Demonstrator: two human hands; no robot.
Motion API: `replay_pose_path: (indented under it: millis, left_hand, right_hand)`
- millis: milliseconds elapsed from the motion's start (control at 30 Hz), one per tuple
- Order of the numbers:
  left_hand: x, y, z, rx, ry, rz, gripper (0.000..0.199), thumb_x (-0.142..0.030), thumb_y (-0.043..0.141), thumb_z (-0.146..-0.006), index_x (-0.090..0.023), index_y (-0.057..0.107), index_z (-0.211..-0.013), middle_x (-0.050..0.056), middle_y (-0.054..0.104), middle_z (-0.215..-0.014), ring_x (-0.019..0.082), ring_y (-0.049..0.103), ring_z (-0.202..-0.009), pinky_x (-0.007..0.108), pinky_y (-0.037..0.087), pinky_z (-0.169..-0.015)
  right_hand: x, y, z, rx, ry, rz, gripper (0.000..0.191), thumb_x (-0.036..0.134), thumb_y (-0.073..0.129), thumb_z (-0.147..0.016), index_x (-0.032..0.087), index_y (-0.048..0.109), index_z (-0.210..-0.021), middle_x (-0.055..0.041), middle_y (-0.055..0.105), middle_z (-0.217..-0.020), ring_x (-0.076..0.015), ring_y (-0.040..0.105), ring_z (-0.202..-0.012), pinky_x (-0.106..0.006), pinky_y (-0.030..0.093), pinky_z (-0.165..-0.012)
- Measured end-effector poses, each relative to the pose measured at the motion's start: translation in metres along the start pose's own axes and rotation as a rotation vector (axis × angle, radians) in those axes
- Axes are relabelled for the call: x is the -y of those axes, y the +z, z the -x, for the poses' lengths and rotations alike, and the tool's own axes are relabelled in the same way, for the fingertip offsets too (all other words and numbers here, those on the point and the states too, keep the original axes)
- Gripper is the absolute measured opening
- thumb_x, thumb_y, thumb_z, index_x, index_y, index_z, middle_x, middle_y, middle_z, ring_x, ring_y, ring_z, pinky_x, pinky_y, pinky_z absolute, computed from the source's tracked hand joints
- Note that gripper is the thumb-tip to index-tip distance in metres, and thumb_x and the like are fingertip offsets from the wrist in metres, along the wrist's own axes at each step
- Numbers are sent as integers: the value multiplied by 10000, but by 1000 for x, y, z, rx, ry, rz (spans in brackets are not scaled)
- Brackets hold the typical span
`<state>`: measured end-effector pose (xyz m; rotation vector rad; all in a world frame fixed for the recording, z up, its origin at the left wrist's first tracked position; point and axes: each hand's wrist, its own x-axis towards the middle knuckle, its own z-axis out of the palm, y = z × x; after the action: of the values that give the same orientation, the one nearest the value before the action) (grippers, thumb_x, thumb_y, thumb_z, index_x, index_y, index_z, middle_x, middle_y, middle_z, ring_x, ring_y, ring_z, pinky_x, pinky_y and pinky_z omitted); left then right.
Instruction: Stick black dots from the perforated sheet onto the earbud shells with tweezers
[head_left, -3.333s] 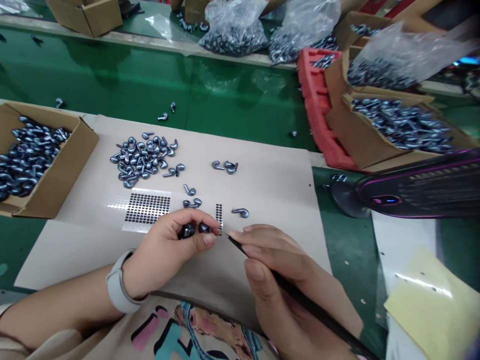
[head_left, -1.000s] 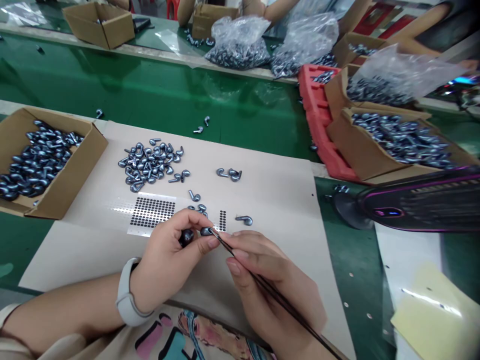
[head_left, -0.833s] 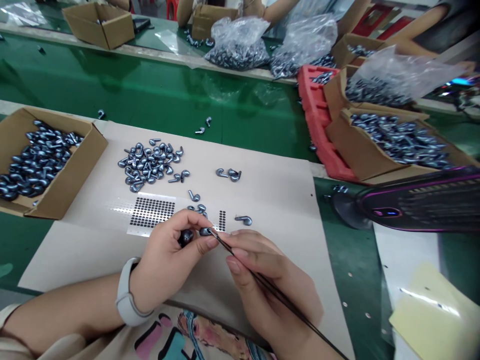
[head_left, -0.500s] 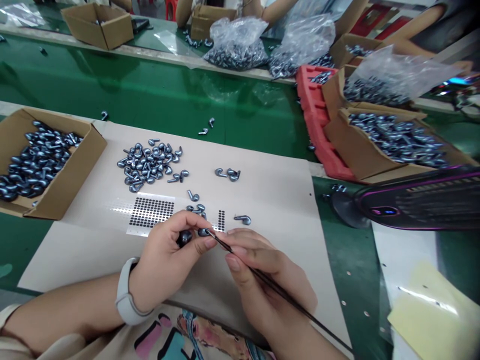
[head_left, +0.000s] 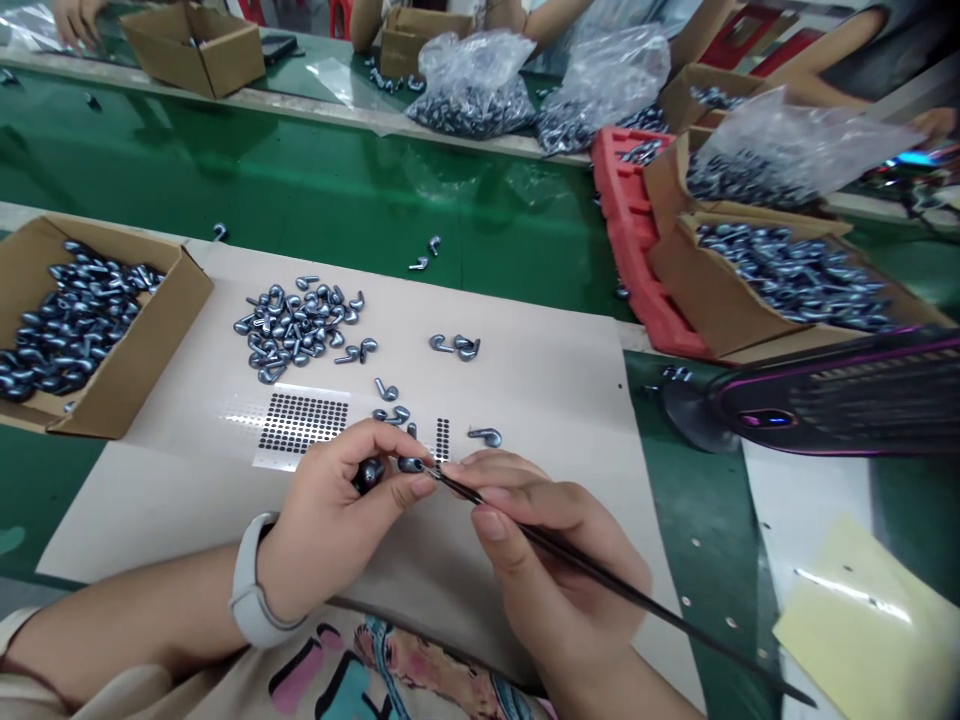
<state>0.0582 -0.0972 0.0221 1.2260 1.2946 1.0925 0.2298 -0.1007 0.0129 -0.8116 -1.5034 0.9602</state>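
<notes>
My left hand (head_left: 337,510), with a pale band on its wrist, pinches a dark blue-grey earbud-shaped piece (head_left: 410,465) between thumb and fingertips. My right hand (head_left: 562,555) grips long black tweezers (head_left: 600,572), whose tips are at the end of that piece. Just beyond my hands lies a clear sheet with rows of black dots (head_left: 304,424), and a narrow strip of dots (head_left: 442,438) lies near my fingertips. Loose pieces (head_left: 487,437) and a pile of them (head_left: 300,325) rest on the beige mat (head_left: 525,370).
An open carton of pieces (head_left: 150,350) stands at the left. On the right are a red tray (head_left: 630,230), a full carton (head_left: 750,340) and a black device (head_left: 847,395). Plastic bags (head_left: 480,85) and another person's hand (head_left: 77,20) are across the green belt (head_left: 300,190).
My right hand and the tweezers have moved slightly right, and the tweezers' rear end has swung outward. Pieces on the green belt have shifted right. Another person's hand has appeared at the top left.
</notes>
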Motion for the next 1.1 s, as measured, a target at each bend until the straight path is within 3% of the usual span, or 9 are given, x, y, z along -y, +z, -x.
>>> replay_pose_path:
  millis: [200, 400, 667, 867, 1100]
  left_hand:
    - [0, -1, 1, 16, 3, -21, 54, -198, 704, -802, -221, 693, -850, 1, 716, -771, 145, 628, -684, 250, 503, -633]
    - [1, -1, 0, 29, 0, 8, 45, -215, 717, -801, -227, 696, -838, -10, 707, -756, 130, 606, -669, 231, 487, -626]
    - [2, 0, -1, 23, -22, 31, 69, -220, 735, -790, -223, 696, -846, -4, 700, -759, 138, 612, -691, 236, 493, -641]
    - [2, -1, 1, 25, -5, 36, 74, -237, 740, -790, -214, 699, -848, 7, 702, -743, 150, 621, -680, 254, 506, -637]
    - [2, -2, 2, 31, -4, 51, 72, -233, 748, -793, -240, 699, -846, -23, 688, -717, 127, 610, -661, 224, 494, -624]
  right_hand:
    - [4, 0, -2, 43, -28, 98, 293, 4, 621, -821, 232, 674, -997, -44, 759, -1015, -203, 713, -911, -417, 568, -868]
    - [4, 2, -2, -9, -18, 67, 263, 30, 636, -829, 239, 681, -982, -33, 766, -1006, -197, 721, -909, -405, 579, -870]
    - [0, 2, -2, 14, 5, -8, 284, -3, 624, -834, 231, 681, -986, -29, 759, -1023, -189, 715, -946, -389, 571, -888]
    - [-2, 5, -3, -28, 67, -142, 196, 73, 637, -880, 242, 692, -963, -28, 764, -1000, -178, 721, -925, -381, 598, -858]
    - [-6, 9, -5, -41, 144, -367, 158, 106, 640, -904, 240, 701, -963, 11, 772, -998, -118, 722, -957, -268, 603, -872]
